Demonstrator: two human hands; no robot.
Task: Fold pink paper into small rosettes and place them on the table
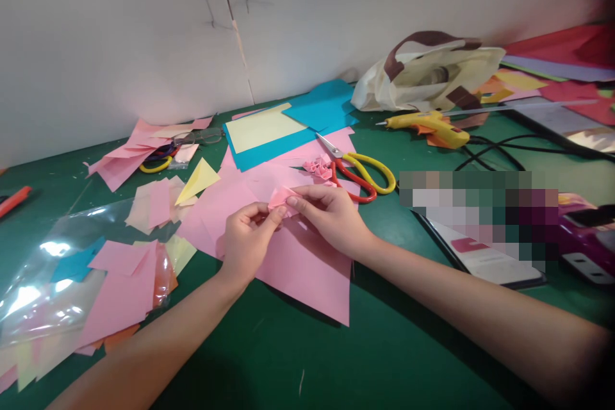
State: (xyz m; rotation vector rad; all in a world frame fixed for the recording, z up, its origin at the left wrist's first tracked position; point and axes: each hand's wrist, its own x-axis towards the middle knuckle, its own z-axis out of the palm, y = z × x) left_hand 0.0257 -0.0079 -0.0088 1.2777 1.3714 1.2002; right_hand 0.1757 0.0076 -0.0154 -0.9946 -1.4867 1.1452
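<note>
Both hands pinch a small folded piece of pink paper (278,197) between thumbs and fingers. My left hand (247,234) grips its left side, and my right hand (331,214) closes on its right side. Beneath them lie large pink paper sheets (312,275). Just beyond my right hand are folded pink paper pieces (319,168) and scissors (355,173) with one red and one yellow handle, blades slightly apart. The fingertips partly cover the folded paper, so its full shape is hidden.
Blue paper (327,106) and a cream sheet (257,128) lie behind. To the right are a yellow glue gun (427,125) with black cable, a fabric bag (432,77) and a tablet-like device (480,256). A clear plastic bag (38,269) and paper scraps occupy the left of the green table (230,359).
</note>
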